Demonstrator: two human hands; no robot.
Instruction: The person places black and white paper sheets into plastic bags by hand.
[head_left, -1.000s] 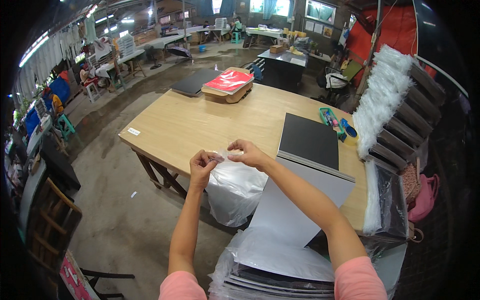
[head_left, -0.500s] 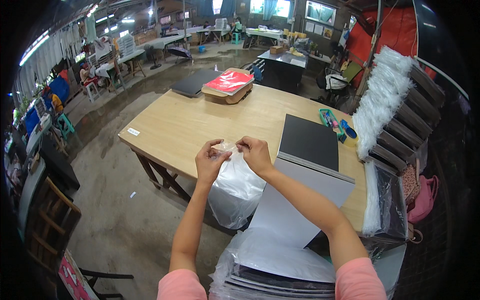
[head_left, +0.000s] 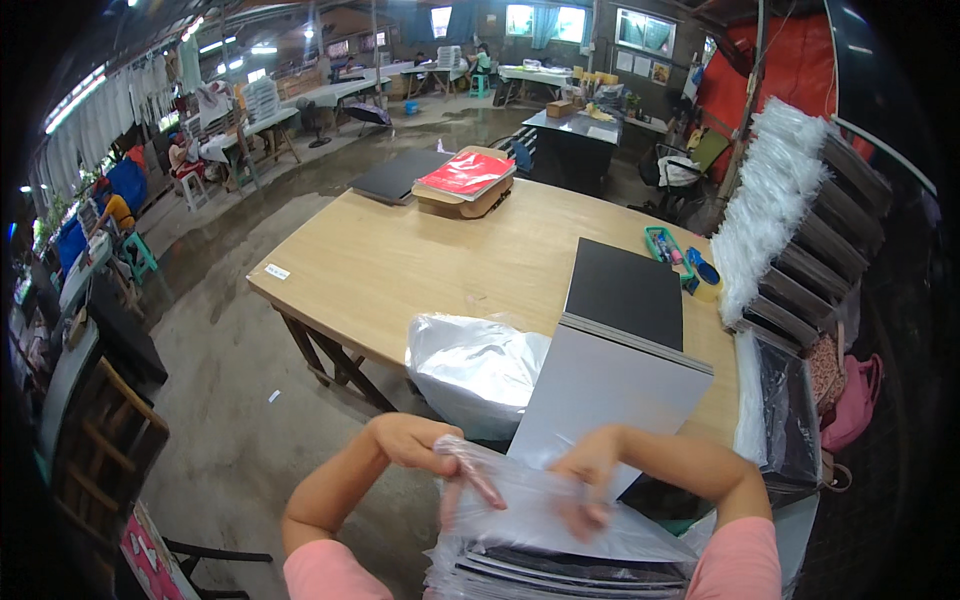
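Note:
My left hand [head_left: 425,450] is low in front of me, its fingers bent around the clear plastic bag [head_left: 530,500] on top of a stack, with some fingers seen through the film. My right hand [head_left: 590,480] is over the same plastic, its fingers smeared by motion. Beneath lies a stack of dark sheets in plastic [head_left: 560,575]. Just beyond my hands, a puffed-up clear bag [head_left: 475,365] hangs over the table's near edge, untouched. Beside it, a large pale grey sheet [head_left: 590,390] slants down from a pile of black boards [head_left: 625,295].
The wooden table [head_left: 400,270] bears a red-topped stack [head_left: 465,175], a dark flat panel [head_left: 398,177], a green basket [head_left: 667,250] and a tape dispenser [head_left: 704,272]. Plastic-wrapped stacks [head_left: 780,210] rise at the right, near a pink bag [head_left: 852,400]. A wooden chair [head_left: 105,450] stands left.
Both hands have let go of the clear bag at the table edge and come down toward me, onto the plastic on the stack. The bag has slumped onto the edge.

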